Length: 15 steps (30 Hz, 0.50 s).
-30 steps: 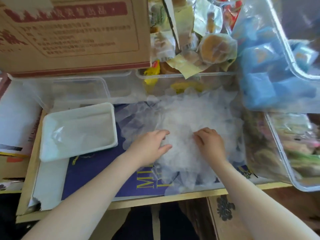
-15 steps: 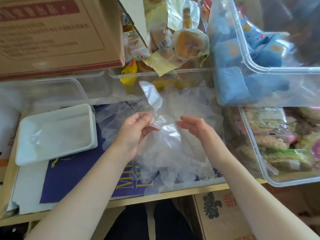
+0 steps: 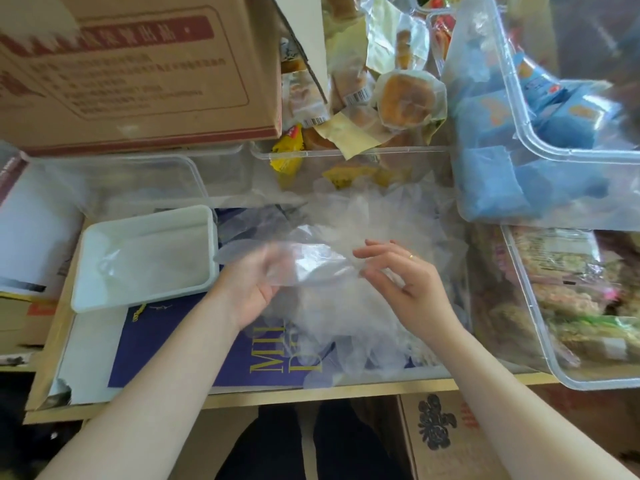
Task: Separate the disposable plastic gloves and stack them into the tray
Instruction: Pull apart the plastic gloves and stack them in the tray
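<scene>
Item: one clear plastic glove (image 3: 311,263), lifted off the pile of gloves (image 3: 353,327) and stretched between your two hands, just right of the white tray (image 3: 145,299). Your left hand (image 3: 249,292) grips the glove's left end, nearest the tray, its fingers curled behind the film and blurred, so exactly how they close cannot be told; your right hand (image 3: 405,275) pinches the other end between thumb and fingertips, the remaining fingers spread loosely. Held taut like this, the thin film probably peels away from its clinging neighbours and flattens for laying down. Item: the pile, right of the tray on the blue printed sheet (image 3: 180,348), kept beside the destination so each transfer is short. Item: the tray, already lined with what looks like flat clear film, though how many gloves cannot be told. Item: a cardboard box (image 3: 131,71) behind the tray; clear bins of packaged snacks (image 3: 568,296) far to its right.
</scene>
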### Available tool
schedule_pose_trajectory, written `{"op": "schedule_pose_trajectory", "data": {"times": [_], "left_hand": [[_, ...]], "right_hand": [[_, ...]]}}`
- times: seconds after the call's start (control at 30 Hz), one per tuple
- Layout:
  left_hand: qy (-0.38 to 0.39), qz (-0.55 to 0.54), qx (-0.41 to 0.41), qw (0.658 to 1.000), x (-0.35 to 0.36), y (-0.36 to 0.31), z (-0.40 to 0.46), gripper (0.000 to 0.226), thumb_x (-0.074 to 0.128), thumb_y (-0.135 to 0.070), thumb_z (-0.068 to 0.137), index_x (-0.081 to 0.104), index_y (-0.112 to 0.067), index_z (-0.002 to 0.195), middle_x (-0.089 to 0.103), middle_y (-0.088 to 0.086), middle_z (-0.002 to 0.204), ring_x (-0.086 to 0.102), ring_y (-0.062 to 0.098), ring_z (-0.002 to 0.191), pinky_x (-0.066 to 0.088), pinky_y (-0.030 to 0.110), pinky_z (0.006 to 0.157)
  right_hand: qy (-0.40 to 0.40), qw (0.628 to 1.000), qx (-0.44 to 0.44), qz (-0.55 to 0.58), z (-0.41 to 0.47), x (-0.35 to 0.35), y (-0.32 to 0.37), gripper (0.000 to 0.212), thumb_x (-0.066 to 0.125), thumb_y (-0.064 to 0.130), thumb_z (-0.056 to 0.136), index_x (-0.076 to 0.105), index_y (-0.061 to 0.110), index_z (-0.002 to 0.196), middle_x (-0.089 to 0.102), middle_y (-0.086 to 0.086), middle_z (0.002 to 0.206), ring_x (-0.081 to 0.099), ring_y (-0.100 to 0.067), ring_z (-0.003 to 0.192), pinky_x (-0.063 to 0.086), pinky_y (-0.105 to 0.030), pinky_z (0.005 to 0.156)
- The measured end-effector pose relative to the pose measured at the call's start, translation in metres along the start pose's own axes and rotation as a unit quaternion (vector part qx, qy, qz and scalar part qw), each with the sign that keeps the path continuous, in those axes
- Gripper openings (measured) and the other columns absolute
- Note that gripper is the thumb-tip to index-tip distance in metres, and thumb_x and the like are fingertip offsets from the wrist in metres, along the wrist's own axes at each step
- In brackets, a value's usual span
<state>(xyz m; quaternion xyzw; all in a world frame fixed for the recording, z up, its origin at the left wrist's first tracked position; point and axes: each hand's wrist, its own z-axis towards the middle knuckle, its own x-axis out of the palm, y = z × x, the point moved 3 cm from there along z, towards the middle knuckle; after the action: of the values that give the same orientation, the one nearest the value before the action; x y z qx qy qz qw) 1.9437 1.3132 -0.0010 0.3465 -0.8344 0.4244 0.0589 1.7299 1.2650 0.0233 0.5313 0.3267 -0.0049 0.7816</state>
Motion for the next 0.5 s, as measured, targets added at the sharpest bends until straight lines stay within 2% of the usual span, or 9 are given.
{"op": "schedule_pose_trajectory", "data": {"times": [0.03,0.1,0.17,0.2,0.27,0.33,0.4,0.47,0.5], "left_hand": [[-0.026,0.019,0.014,0.999,-0.003,-0.002,-0.002,0.029,0.055,-0.012,0.09,0.056,0.002,0.115,0.063,0.019,0.106,0.065,0.021,0.086,0.056,0.028,0.071],[-0.114,0.055,0.067,0.99,-0.015,-0.01,-0.007,0.031,0.047,-0.019,0.097,0.051,-0.005,0.124,0.061,0.012,0.112,0.063,0.019,0.093,0.053,0.024,0.073],[-0.202,0.161,0.172,0.951,-0.026,-0.025,-0.016,0.024,0.038,-0.019,0.101,0.053,-0.013,0.119,0.058,0.003,0.111,0.057,0.016,0.105,0.045,0.017,0.078],[-0.214,0.2,0.216,0.932,-0.028,-0.032,-0.02,0.024,0.033,-0.021,0.103,0.052,-0.016,0.116,0.057,0.0,0.11,0.055,0.016,0.109,0.044,0.018,0.084],[-0.162,0.219,0.255,0.928,-0.023,-0.044,-0.031,0.036,0.023,-0.032,0.104,0.054,-0.017,0.112,0.061,-0.001,0.109,0.054,0.016,0.115,0.04,0.025,0.099],[-0.068,0.241,0.23,0.941,-0.013,-0.051,-0.037,0.055,0.019,-0.054,0.098,0.06,-0.019,0.105,0.068,-0.002,0.105,0.055,0.012,0.115,0.035,0.026,0.104],[0.02,0.306,0.175,0.935,-0.002,-0.051,-0.041,0.065,0.031,-0.077,0.074,0.064,-0.027,0.101,0.072,-0.008,0.099,0.058,0.003,0.109,0.038,0.02,0.096],[0.085,0.342,0.13,0.927,0.005,-0.045,-0.042,0.063,0.052,-0.074,0.056,0.064,-0.03,0.099,0.072,-0.011,0.099,0.061,0.0,0.102,0.044,0.016,0.089],[0.1,0.359,0.123,0.92,0.005,-0.041,-0.041,0.06,0.062,-0.069,0.054,0.064,-0.03,0.1,0.071,-0.01,0.103,0.062,0.003,0.104,0.046,0.02,0.091]], "right_hand": [[0.007,0.998,0.033,0.054,0.005,-0.003,0.01,0.03,0.055,0.037,0.089,0.068,0.011,0.082,0.07,0.004,0.095,0.064,-0.015,0.096,0.049,-0.04,0.089],[0.041,0.987,0.068,0.138,0.014,-0.007,0.024,0.018,0.055,0.02,0.091,0.065,0.012,0.078,0.068,0.003,0.071,0.063,-0.012,0.074,0.048,-0.027,0.077],[0.077,0.973,0.107,0.19,0.022,-0.009,0.031,0.021,0.048,0.001,0.093,0.061,0.012,0.082,0.061,0.004,0.056,0.058,-0.006,0.06,0.044,-0.016,0.071],[0.095,0.964,0.135,0.21,0.026,-0.008,0.032,0.025,0.044,-0.003,0.094,0.061,0.012,0.083,0.056,0.003,0.052,0.056,-0.006,0.054,0.043,-0.016,0.067],[0.122,0.941,0.199,0.244,0.031,-0.005,0.034,0.025,0.042,-0.001,0.096,0.061,0.01,0.084,0.048,-0.003,0.053,0.051,-0.012,0.046,0.041,-0.02,0.06],[0.136,0.918,0.266,0.261,0.035,-0.001,0.036,0.023,0.044,0.003,0.096,0.062,0.008,0.082,0.046,-0.014,0.061,0.045,-0.016,0.046,0.039,-0.017,0.051],[0.165,0.894,0.317,0.27,0.036,0.006,0.037,0.02,0.047,0.006,0.094,0.063,0.007,0.083,0.051,-0.012,0.064,0.047,-0.015,0.049,0.037,-0.013,0.044],[0.198,0.861,0.358,0.303,0.035,0.016,0.037,0.014,0.052,0.009,0.091,0.066,0.007,0.089,0.058,-0.007,0.073,0.054,-0.012,0.055,0.04,-0.015,0.048],[0.218,0.842,0.372,0.324,0.034,0.02,0.036,0.014,0.053,0.01,0.089,0.066,0.006,0.092,0.061,-0.006,0.078,0.057,-0.012,0.058,0.044,-0.018,0.052]]}}
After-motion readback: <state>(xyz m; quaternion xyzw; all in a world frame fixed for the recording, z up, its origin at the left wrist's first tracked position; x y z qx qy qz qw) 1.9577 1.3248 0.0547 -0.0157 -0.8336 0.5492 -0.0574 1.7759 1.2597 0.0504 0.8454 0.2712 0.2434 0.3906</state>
